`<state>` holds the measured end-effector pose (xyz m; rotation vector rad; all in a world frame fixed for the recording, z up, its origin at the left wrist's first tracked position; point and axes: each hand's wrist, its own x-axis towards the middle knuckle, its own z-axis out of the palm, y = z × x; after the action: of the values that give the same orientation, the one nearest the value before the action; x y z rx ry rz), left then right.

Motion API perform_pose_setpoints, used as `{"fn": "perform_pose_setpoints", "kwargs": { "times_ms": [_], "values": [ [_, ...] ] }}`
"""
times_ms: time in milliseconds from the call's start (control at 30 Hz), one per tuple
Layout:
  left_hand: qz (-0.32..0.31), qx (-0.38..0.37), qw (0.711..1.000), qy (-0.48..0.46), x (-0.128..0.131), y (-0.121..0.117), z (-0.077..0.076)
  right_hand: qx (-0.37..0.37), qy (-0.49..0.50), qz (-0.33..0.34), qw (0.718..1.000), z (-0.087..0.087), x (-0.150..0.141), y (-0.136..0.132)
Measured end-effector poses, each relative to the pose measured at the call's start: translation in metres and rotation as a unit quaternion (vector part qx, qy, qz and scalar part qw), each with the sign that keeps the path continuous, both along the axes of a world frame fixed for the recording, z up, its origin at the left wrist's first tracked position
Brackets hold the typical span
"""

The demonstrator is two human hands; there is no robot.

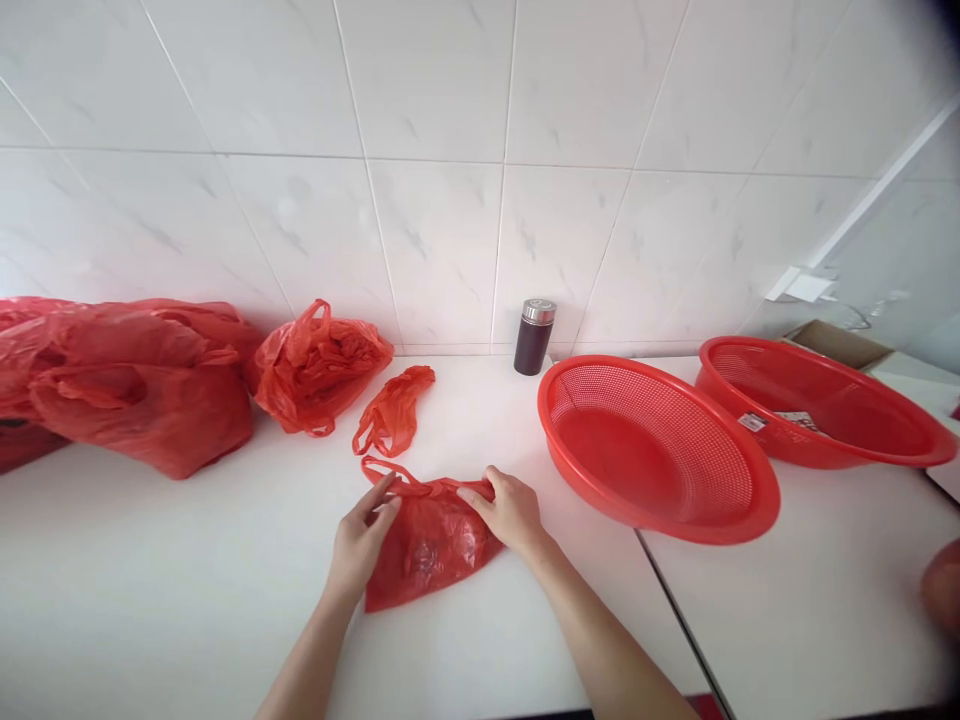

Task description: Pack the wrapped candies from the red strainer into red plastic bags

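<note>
A red plastic bag (431,555) lies on the white tabletop with something shiny inside that I cannot make out. My left hand (361,540) pinches its upper left edge between thumb and fingers, beside a loop handle. At the upper right corner my right hand (510,508) grips the rim, thumb on top of the plastic. Just behind, a crumpled red bag (396,412) rests flat. Farther back stands an open, bunched red bag (319,365) stuffed with more thin red plastic.
Large filled red bags (150,390) sit at the left. A dark flask (533,338) with a silver lid stands by the tiled wall. On the right are a red perforated basket (555,430) and a second red basin (892,440), with a cardboard box (840,345) behind.
</note>
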<state>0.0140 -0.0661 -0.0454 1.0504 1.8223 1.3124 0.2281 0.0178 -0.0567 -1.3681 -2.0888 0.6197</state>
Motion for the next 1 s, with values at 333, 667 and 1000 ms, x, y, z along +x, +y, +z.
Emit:
{"fn": "perform_pose_setpoints", "kwargs": {
  "times_ms": [333,667,1000],
  "values": [
    [0.153,0.059,0.965,-0.203,-0.029,-0.005,-0.004,-0.046,0.078,-0.053,0.994,0.003,-0.003,-0.002],
    [0.086,-0.012,0.99,0.113,-0.009,-0.029,0.041,-0.083,0.215,-0.019,0.973,-0.004,0.011,0.011],
    [-0.154,-0.014,0.943,0.295,0.05,0.018,0.051,-0.091,0.348,-0.011,0.933,0.004,0.014,0.003]
  ]
}}
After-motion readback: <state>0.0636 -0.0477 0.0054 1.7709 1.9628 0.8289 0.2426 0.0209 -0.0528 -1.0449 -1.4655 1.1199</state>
